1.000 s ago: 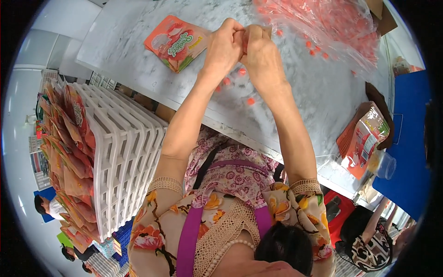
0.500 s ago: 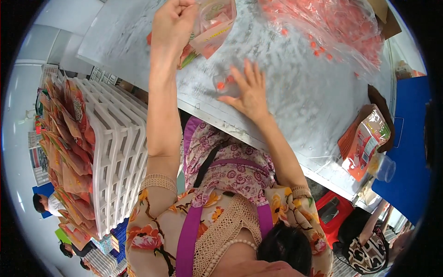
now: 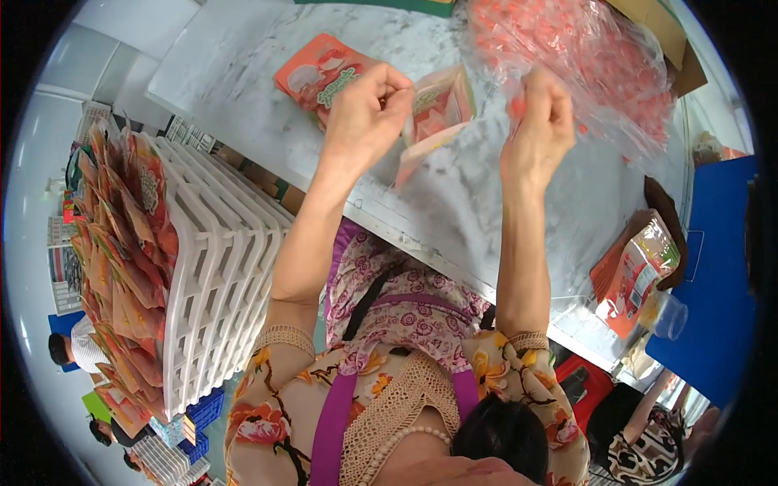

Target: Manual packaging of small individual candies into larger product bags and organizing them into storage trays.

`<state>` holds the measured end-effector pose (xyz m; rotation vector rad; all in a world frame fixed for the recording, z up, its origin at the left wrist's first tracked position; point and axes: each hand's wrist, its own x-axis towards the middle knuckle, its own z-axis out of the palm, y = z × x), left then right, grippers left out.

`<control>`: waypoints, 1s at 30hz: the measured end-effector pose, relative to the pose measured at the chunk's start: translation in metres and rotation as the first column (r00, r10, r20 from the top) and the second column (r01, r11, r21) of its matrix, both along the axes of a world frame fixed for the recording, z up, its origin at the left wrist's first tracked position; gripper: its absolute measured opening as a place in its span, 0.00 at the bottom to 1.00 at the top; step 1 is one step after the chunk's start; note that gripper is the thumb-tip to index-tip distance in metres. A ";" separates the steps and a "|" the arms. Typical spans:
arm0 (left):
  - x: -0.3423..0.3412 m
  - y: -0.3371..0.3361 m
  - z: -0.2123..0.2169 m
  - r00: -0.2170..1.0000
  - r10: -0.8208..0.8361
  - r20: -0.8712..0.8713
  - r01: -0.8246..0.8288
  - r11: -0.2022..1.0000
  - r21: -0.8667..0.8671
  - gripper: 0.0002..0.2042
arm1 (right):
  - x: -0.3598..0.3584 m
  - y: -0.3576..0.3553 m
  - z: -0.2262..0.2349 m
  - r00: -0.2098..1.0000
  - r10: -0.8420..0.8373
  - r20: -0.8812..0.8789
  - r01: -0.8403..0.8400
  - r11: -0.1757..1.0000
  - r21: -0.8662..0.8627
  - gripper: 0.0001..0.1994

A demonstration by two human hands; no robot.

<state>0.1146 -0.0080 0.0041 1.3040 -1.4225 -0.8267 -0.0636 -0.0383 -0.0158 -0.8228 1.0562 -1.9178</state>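
My left hand (image 3: 366, 115) is closed in a pinch at the left rim of a stand-up pouch (image 3: 435, 147) on the table. The pouch gapes open, and pale pink packets (image 3: 432, 121) show inside. Right of the pouch, my right hand (image 3: 538, 130) is raised with its fingers closed. A small clear packet with a red piece (image 3: 516, 107) shows blurred at its fingertips; the hand partly hides it. Beyond my left hand lies a flat red printed pouch (image 3: 318, 71), partly covered by that hand.
A big clear bag of red-and-clear packets (image 3: 575, 57) lies at the far right, beside a cardboard box (image 3: 689, 69). A stack of red pouches (image 3: 640, 263) and a clear plastic jar (image 3: 669, 316) sit at right. White crates (image 3: 215, 267) holding filled pouches stand left. A marbled table (image 3: 592, 219) spans the front.
My right hand has risen from the table and moved right, its spread fingers now closed; the small packets beside it have left the table. My left hand and the open pouch moved right and nearer.
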 end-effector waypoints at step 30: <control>-0.025 0.006 -0.023 0.731 -0.140 -0.667 0.282 0.953 0.109 0.07 | -0.023 0.071 -0.042 0.724 0.022 -0.689 -0.108 0.991 -0.082 0.15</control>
